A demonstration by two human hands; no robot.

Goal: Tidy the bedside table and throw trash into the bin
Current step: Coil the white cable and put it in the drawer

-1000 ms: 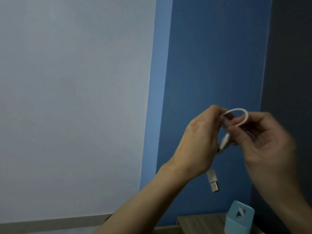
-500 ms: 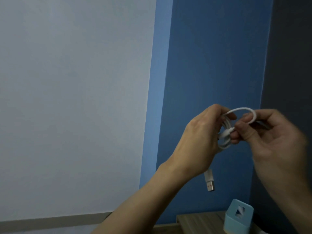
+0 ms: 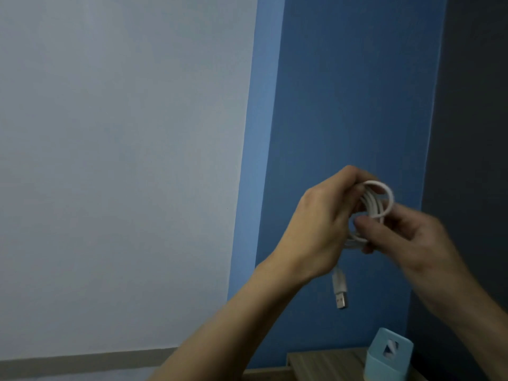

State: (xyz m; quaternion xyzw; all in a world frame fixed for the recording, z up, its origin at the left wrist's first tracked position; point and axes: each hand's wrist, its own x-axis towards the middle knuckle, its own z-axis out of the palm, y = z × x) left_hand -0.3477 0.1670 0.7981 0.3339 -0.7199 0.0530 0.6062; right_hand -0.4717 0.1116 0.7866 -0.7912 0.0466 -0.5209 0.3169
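Above the counter (image 3: 324, 364), the left hand (image 3: 319, 229) squeezes the white cable (image 3: 378, 199). The right hand (image 3: 406, 235) pinches it, adding another loop. Nearly tidy now.

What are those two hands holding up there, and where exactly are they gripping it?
A white USB cable, wound into loops. The left hand grips the coil's side; the right hand pinches the loops opposite. The plug end dangles free.
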